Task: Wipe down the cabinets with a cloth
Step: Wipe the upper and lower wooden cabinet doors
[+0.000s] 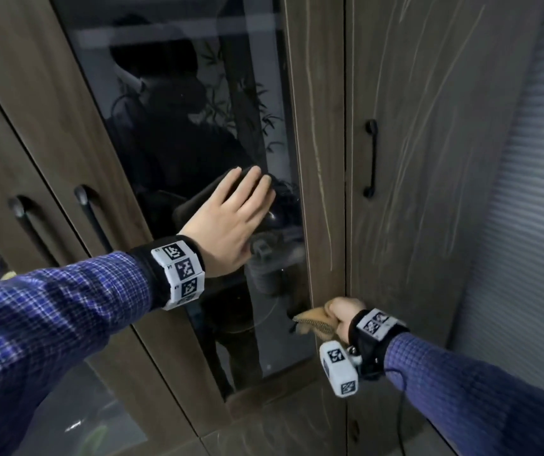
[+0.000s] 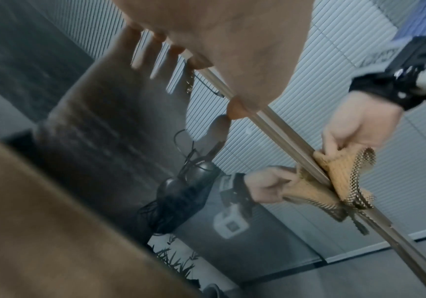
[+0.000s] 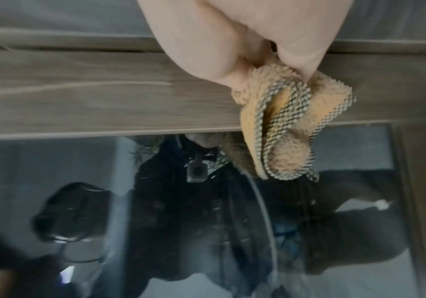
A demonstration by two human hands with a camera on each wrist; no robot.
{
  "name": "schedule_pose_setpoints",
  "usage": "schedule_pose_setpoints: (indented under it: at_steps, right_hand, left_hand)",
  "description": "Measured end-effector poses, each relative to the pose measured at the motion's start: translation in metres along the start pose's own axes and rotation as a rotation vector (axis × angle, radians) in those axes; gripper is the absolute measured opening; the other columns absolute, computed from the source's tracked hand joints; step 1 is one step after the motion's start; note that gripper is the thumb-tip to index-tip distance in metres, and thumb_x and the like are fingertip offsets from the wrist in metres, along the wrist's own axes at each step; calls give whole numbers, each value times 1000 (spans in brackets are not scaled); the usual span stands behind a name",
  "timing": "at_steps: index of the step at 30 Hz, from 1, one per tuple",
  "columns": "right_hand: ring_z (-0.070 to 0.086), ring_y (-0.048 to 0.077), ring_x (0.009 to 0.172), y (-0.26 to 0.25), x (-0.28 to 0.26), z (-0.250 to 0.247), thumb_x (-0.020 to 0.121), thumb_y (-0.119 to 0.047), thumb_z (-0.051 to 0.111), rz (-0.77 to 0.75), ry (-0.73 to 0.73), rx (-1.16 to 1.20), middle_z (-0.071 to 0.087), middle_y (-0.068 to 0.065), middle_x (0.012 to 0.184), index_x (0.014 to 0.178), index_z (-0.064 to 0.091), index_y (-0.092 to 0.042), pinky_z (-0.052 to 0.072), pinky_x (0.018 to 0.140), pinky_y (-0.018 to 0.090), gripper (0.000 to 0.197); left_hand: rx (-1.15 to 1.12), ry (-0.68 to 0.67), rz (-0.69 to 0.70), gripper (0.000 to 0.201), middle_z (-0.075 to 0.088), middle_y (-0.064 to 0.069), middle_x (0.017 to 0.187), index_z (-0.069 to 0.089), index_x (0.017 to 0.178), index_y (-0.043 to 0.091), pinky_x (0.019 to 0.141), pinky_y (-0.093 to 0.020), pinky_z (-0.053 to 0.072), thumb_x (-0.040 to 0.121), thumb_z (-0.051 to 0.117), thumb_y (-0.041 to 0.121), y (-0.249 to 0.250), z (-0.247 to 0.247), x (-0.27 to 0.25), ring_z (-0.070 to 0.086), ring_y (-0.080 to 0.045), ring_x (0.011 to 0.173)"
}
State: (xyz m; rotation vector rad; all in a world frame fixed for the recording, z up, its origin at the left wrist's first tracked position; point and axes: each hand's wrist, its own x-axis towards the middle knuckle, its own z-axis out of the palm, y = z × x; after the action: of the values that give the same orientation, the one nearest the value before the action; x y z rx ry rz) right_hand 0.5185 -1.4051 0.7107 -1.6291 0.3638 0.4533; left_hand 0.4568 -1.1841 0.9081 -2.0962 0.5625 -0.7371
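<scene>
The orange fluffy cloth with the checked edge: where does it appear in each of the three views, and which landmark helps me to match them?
Head: the orange fluffy cloth is low, right of centre, gripped by the right hand.
Left wrist: at the right edge, on the frame strip; its reflection lies just left.
Right wrist: upper right of centre, hanging below the hand.
Shared landmark: the wooden door frame strip beside the dark glass panel.

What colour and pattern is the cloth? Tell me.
The cloth is tan-orange and fluffy, edged with dark-and-light checked trim; clearest in the right wrist view.
</scene>
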Motion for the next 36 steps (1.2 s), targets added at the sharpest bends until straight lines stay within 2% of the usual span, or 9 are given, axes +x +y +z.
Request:
schedule_pose_setpoints:
  at_steps: [7, 11, 17, 20, 24, 26, 30, 33, 36]
  right_hand:
    - [61, 27, 113, -58, 9, -14, 77, 2, 42, 204, -123, 383, 62, 14, 124, 131, 54, 9, 45, 100, 56, 55]
    - [59, 31, 99, -136, -57, -29, 82, 6, 32, 44, -165, 514, 64, 26, 101, 74, 61, 4, 45, 83, 71, 30]
    - [67, 37, 94, -148, -36, -22, 70, 1, 51, -241, -23, 270, 68, 23, 105, 94, 67, -3, 59, 80, 53, 28]
    - [61, 32, 69, -109, -19, -10, 70, 18, 38, -125, 89, 196, 60, 14, 63, 50, 65, -5, 56, 65, 40, 40]
    - [67, 38, 102, -79, 38, -15, 75, 3, 52, -84, 15, 132, 68, 25, 109, 86, 66, -2, 52, 90, 60, 18]
    - [65, 30, 106, -100, 13, -14, 85, -4, 49, -135, -68, 52, 59, 20, 129, 99, 58, -10, 57, 90, 46, 18]
    - [64, 21, 88, -184, -71, -13, 96, -3, 40, -328, -105, 112, 63, 9, 99, 87, 55, -12, 59, 79, 34, 19]
    - [64, 31, 111, -250, -90, -29, 75, -8, 56, -536, -69, 183, 61, 19, 124, 110, 59, -9, 56, 92, 45, 35]
    - [63, 25, 96, -263, -100, -27, 71, -5, 59, -626, 39, 246, 62, 15, 110, 104, 58, -10, 56, 87, 37, 33]
  left_hand:
    - [24, 20, 37, 89, 15, -22, 163, 18, 157, 1, 123, -57, 6, 88, 40, 53, -8, -1, 1, 9, -43, 151]
    - [36, 1, 66, 85, 22, -22, 160, 25, 155, 1, 122, -60, 4, 88, 43, 49, -10, -7, 3, 15, -44, 149]
    - [-25, 120, 5, 84, 35, -19, 154, 37, 150, 4, 122, -58, 6, 79, 48, 49, -37, -37, 25, 22, -40, 148]
    - [-23, 138, -124, 95, 23, -20, 161, 25, 155, 3, 123, -58, 5, 79, 51, 53, -56, -45, 32, 12, -41, 151]
    - [-33, 127, -138, 103, 20, -18, 163, 22, 156, 3, 122, -61, 5, 78, 49, 64, -71, -41, 31, 10, -39, 152]
    - [-40, 129, -131, 102, 21, -18, 162, 24, 156, 3, 121, -61, 5, 77, 50, 63, -70, -40, 32, 12, -39, 151]
    - [-29, 118, -138, 104, 19, -19, 162, 23, 156, 3, 121, -62, 4, 77, 52, 64, -67, -40, 34, 10, -39, 152]
    - [-31, 125, -133, 107, 19, -19, 162, 23, 156, 2, 120, -63, 5, 76, 54, 65, -68, -41, 33, 10, -39, 151]
    - [-46, 129, -120, 106, 22, -20, 161, 25, 155, 1, 120, -63, 6, 75, 55, 64, -71, -42, 31, 11, -39, 151]
